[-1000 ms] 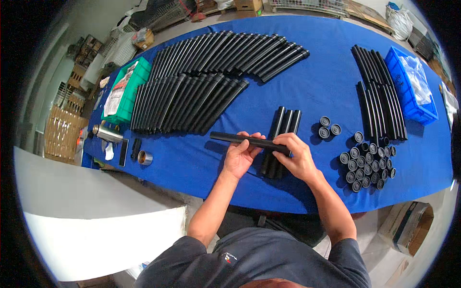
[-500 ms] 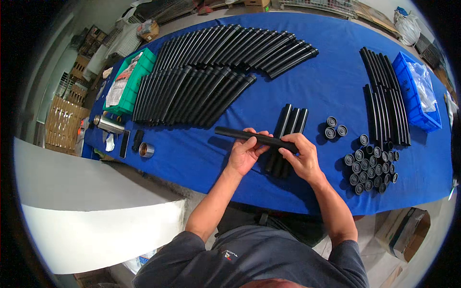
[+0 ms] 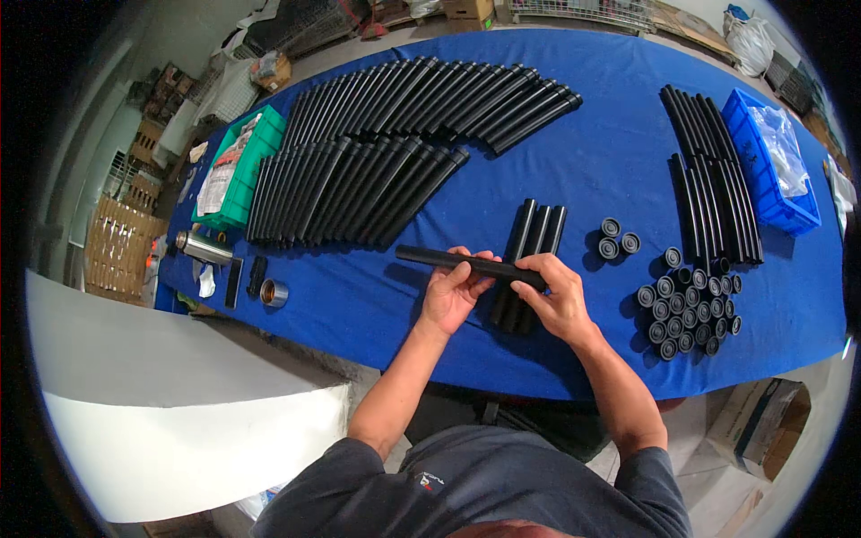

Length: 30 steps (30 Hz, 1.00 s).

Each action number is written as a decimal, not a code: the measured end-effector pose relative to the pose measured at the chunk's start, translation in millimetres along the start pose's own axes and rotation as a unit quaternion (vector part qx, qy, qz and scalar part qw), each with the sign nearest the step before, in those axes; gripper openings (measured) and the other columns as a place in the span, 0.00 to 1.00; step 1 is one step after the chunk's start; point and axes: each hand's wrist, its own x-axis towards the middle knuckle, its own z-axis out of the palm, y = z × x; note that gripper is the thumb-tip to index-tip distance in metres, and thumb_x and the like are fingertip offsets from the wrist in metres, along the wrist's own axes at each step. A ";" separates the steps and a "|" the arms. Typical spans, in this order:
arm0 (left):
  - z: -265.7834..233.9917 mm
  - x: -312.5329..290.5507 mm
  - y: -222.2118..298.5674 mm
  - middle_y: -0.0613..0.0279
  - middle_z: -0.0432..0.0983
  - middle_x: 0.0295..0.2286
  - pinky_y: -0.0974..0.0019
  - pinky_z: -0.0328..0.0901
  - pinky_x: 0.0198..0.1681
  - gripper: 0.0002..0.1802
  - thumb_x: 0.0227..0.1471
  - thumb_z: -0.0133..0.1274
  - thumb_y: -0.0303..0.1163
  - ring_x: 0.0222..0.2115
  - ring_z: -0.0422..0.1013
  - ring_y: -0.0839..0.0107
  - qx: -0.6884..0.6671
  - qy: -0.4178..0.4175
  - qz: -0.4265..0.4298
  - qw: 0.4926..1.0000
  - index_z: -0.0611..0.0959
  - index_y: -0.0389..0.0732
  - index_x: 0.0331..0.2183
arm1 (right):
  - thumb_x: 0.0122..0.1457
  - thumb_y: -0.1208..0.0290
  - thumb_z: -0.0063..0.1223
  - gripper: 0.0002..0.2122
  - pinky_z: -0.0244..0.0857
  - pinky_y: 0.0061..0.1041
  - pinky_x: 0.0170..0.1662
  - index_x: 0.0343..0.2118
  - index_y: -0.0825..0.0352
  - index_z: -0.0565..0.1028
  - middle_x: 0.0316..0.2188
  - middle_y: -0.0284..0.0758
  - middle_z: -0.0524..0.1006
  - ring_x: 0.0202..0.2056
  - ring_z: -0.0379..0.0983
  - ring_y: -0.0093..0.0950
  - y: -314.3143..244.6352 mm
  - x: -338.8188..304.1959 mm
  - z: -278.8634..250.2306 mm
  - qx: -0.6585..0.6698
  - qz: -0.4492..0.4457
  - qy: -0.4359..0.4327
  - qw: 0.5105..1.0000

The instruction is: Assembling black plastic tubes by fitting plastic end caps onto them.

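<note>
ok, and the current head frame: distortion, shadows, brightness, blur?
Head view: fisheye bows the blue cloth-covered table, corners black; head view: shadows fall left of round black caps; head view: smooth white surface looks near blown-out; head view: no obvious motion blur on left hand, right hand or held straight black tube.

A back row (image 3: 430, 97) and a front row (image 3: 350, 193) of tubes are spanning the left part of the surface (image 3: 619, 170); a crate (image 3: 240, 195) is standing to their left (a newspaper (image 3: 229, 161) is lying in it). Near the middle, a held tube (image 3: 491, 267) is crossing over a tube bunch (image 3: 538, 229). Farther right, a cap trio (image 3: 610, 247) is sitting behind and left of a cap cluster (image 3: 690, 317); behind that cluster, more tubes (image 3: 712, 193) are lying left of a second crate (image 3: 782, 215).
</note>
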 end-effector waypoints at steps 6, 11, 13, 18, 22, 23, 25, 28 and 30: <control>2.7 -3.1 4.4 0.48 0.75 0.48 0.51 0.70 0.55 0.12 0.55 0.57 0.27 0.53 0.69 0.52 0.005 0.013 0.006 1.000 0.78 0.40 0.43 | 0.50 0.78 0.63 0.15 0.71 0.33 0.42 0.41 0.69 0.74 0.39 0.42 0.76 0.40 0.76 0.42 5.4 4.1 7.7 -0.040 -0.086 -0.003 0.995; -6.3 -2.5 8.2 0.50 0.76 0.47 0.50 0.66 0.59 0.13 0.54 0.58 0.27 0.54 0.69 0.53 0.002 -0.037 0.015 0.999 0.79 0.42 0.43 | 0.51 0.74 0.64 0.15 0.70 0.30 0.40 0.43 0.67 0.74 0.38 0.41 0.76 0.39 0.76 0.37 1.2 2.8 4.6 -0.014 -0.077 -0.005 0.997; -3.1 1.1 2.7 0.50 0.76 0.47 0.50 0.67 0.58 0.13 0.54 0.58 0.26 0.54 0.69 0.52 0.003 -0.027 0.007 1.000 0.79 0.43 0.43 | 0.52 0.72 0.63 0.15 0.69 0.30 0.39 0.43 0.68 0.75 0.36 0.41 0.76 0.38 0.76 0.35 5.3 -1.1 2.5 0.046 0.092 -0.038 0.994; -3.7 0.5 8.6 0.48 0.76 0.48 0.49 0.66 0.59 0.14 0.56 0.56 0.26 0.54 0.69 0.52 0.013 -0.013 0.006 1.000 0.78 0.41 0.45 | 0.53 0.73 0.62 0.15 0.69 0.33 0.40 0.43 0.69 0.74 0.37 0.40 0.76 0.39 0.75 0.38 17.6 7.0 6.9 -0.003 -0.117 0.010 0.993; -7.7 -1.5 9.4 0.47 0.74 0.49 0.49 0.63 0.61 0.15 0.56 0.55 0.25 0.55 0.67 0.52 0.015 -0.026 0.022 0.999 0.78 0.39 0.46 | 0.52 0.72 0.62 0.16 0.69 0.34 0.42 0.43 0.70 0.74 0.36 0.42 0.75 0.39 0.75 0.40 9.8 7.1 -4.5 0.027 0.007 -0.026 0.999; -5.7 0.2 8.9 0.47 0.74 0.50 0.49 0.60 0.63 0.15 0.56 0.55 0.25 0.56 0.66 0.52 0.012 -0.035 0.016 0.999 0.78 0.37 0.46 | 0.52 0.70 0.61 0.16 0.69 0.36 0.43 0.43 0.70 0.74 0.36 0.44 0.75 0.39 0.74 0.43 9.7 7.3 -5.7 0.041 0.046 -0.041 0.997; -5.2 3.6 7.4 0.46 0.74 0.50 0.50 0.63 0.61 0.14 0.56 0.55 0.26 0.55 0.67 0.52 0.006 -0.017 0.003 1.000 0.78 0.38 0.46 | 0.52 0.71 0.61 0.16 0.69 0.36 0.42 0.42 0.71 0.74 0.35 0.44 0.75 0.40 0.74 0.44 19.1 5.9 -0.5 0.038 -0.019 0.000 0.999; -11.3 1.8 8.7 0.46 0.74 0.49 0.51 0.66 0.59 0.14 0.57 0.54 0.26 0.55 0.68 0.52 0.003 -0.005 0.009 1.000 0.77 0.39 0.46 | 0.51 0.73 0.61 0.14 0.69 0.37 0.43 0.40 0.70 0.74 0.36 0.44 0.75 0.40 0.74 0.43 19.3 5.7 2.3 0.020 -0.113 0.011 0.993; -11.5 0.2 9.0 0.45 0.73 0.50 0.51 0.67 0.58 0.14 0.58 0.54 0.27 0.55 0.68 0.51 0.004 -0.013 0.019 1.000 0.77 0.38 0.46 | 0.50 0.75 0.60 0.14 0.69 0.38 0.43 0.40 0.69 0.73 0.38 0.43 0.74 0.41 0.74 0.44 11.1 5.6 -2.8 0.032 -0.034 -0.017 0.999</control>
